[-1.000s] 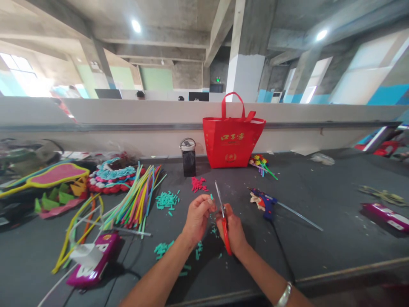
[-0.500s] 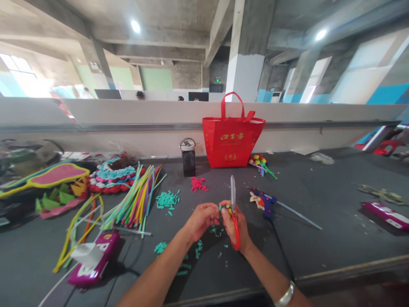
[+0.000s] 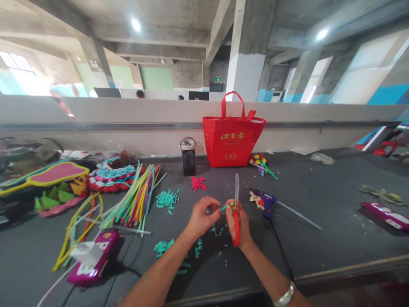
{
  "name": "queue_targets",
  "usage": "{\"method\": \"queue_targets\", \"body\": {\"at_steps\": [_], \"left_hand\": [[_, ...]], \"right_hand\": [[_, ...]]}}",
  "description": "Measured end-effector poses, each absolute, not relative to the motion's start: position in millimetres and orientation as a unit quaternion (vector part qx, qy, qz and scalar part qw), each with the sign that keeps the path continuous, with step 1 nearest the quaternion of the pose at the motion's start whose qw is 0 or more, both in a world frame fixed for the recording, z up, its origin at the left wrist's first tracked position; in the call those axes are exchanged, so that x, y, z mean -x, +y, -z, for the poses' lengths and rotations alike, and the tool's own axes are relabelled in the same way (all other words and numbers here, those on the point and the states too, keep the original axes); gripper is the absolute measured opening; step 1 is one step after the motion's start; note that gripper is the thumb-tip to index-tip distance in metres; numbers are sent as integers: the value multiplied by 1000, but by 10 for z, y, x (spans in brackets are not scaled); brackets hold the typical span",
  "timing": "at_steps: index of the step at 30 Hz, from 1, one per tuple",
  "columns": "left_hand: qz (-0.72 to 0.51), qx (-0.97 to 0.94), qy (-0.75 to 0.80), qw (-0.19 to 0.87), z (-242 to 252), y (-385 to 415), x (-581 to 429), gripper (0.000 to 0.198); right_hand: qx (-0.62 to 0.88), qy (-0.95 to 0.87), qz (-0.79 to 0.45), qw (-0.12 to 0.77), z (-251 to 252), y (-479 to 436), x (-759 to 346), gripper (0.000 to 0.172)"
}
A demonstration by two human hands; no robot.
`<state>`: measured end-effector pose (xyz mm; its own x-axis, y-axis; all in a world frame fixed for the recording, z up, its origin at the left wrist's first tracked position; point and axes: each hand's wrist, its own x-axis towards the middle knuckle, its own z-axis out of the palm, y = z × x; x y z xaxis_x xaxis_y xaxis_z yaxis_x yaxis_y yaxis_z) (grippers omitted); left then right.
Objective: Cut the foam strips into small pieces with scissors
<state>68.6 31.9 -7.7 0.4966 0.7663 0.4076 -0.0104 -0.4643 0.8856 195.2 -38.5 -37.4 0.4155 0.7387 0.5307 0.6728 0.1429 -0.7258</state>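
My right hand (image 3: 239,221) is wrapped round a pair of red-handled scissors (image 3: 236,228), whose blades point up and away from me. To its left, my left hand (image 3: 204,216) is closed, with a small green piece (image 3: 224,207) between its fingertips and the right hand's fingers. Small green pieces lie in a pile (image 3: 167,199) beyond my left hand, in another pile (image 3: 163,246) by my left forearm, and scattered as scraps (image 3: 217,231) below the hands. A pile of pink-red pieces (image 3: 198,183) is farther back.
A red bag (image 3: 234,143) and a black bottle (image 3: 188,157) stand at the back. Coloured stems (image 3: 137,198) and a purple power strip (image 3: 96,260) lie left. On the right are a blue glue gun (image 3: 266,202) with its cord and another purple device (image 3: 385,216).
My left hand has turned and shifted slightly up, and the green piece now shows between the hands. The scissors have moved a little to the right with my right hand.
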Motion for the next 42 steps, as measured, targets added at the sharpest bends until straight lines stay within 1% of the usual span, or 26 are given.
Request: {"method": "queue_targets", "body": {"at_steps": [2, 5, 9, 12, 15, 19, 21, 28, 42], "left_hand": [[-435, -761, 242, 417, 73, 299, -691, 9], [-437, -758, 236, 423, 59, 270, -710, 7], [-439, -692, 281, 499, 37, 259, -726, 4], [-456, -600, 294, 588, 13, 269, -715, 8], [-481, -510, 271, 660, -34, 271, -696, 11], [-480, -448, 230, 718, -105, 246, -682, 16], [-476, -427, 214, 738, -127, 236, -678, 18], [-479, -425, 212, 738, -143, 230, -669, 21], [-497, -461, 215, 704, -114, 191, -676, 14]], "right_hand": [[647, -533, -45, 543, 358, -385, -1937, 23], [635, -541, -57, 549, 335, -390, -1917, 22], [629, -554, -73, 541, 313, -413, -1909, 19], [630, -568, -85, 523, 321, -426, -1901, 16], [643, -583, -91, 488, 350, -420, -1869, 21], [665, -614, -60, 421, 381, -410, -1797, 30], [663, -627, -42, 406, 382, -413, -1766, 33], [687, -612, 5, 393, 346, -425, -1736, 32], [718, -594, 4, 362, 324, -440, -1727, 29]]}}
